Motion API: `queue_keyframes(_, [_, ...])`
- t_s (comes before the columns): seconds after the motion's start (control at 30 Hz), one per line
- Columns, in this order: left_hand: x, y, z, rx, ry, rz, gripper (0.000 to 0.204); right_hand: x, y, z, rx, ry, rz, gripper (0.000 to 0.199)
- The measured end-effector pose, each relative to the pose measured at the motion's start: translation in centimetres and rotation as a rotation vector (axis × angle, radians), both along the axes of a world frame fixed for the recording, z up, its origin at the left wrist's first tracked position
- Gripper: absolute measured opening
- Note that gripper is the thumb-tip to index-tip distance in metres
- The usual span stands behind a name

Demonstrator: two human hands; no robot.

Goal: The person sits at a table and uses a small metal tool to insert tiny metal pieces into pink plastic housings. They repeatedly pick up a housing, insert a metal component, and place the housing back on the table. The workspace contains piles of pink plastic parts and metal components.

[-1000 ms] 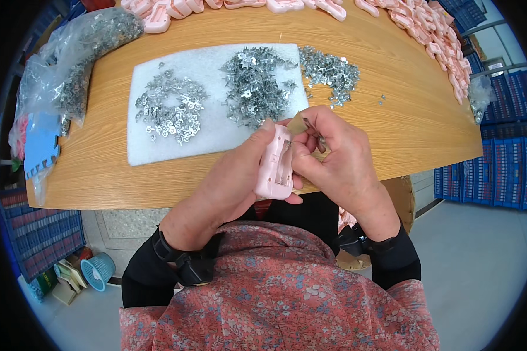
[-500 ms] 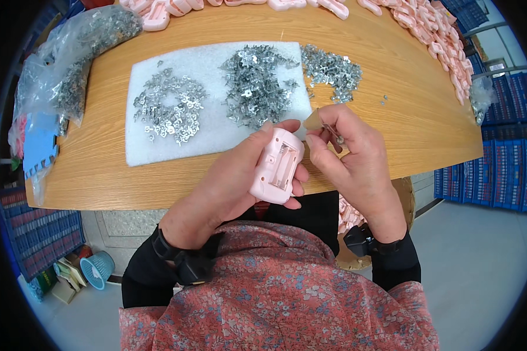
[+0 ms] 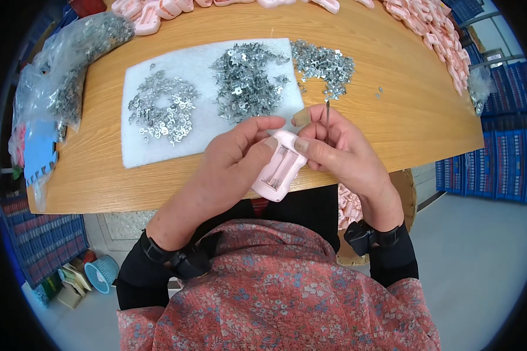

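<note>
A pink plastic battery housing [image 3: 277, 174] is held between both hands in front of the table's near edge, tilted, its long battery slot facing up with metal contacts at the ends. My left hand [image 3: 234, 155] grips its upper left side, thumb on top. My right hand [image 3: 348, 155] is closed too, its thumb pressing the housing's upper right edge. A slim dark metal tool [image 3: 328, 114] stands up between the right hand's fingers; its kind is not clear. Tan tape wraps the right index fingertip. Beyond the hands, small metal contact plates [image 3: 249, 82] lie heaped on a white foam sheet [image 3: 205, 153].
Looser metal plates [image 3: 164, 111] spread on the foam's left, and another heap [image 3: 325, 65] sits right of it on the wooden table [image 3: 404, 128]. A plastic bag of metal parts [image 3: 70, 70] stands at left. Pink housings [image 3: 430, 35] pile up at far right.
My right hand has moved left until its thumb rests on the housing, and the metal tool now points up. My left hand has shifted its hold to the housing's upper side.
</note>
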State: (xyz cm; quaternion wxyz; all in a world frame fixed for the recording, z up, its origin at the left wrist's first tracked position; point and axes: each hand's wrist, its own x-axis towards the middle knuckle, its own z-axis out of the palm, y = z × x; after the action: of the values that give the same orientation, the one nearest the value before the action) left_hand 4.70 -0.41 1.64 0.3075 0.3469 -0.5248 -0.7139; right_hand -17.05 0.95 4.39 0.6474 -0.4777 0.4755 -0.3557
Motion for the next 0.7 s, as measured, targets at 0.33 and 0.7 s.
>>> queue_keyframes(0.33, [-0.4, -0.2, 1.7, -0.099, -0.188, -0.118, 0.037, 0.6, 0.7, 1.4, 0.013, -0.010, -0.040, 0.033])
queue_keyframes(0.7, [0.6, -0.5, -0.1, 0.682, 0.608, -0.125, 0.041, 2.1, 0.6, -0.5, -0.338, 0.057, -0.189, 0.024])
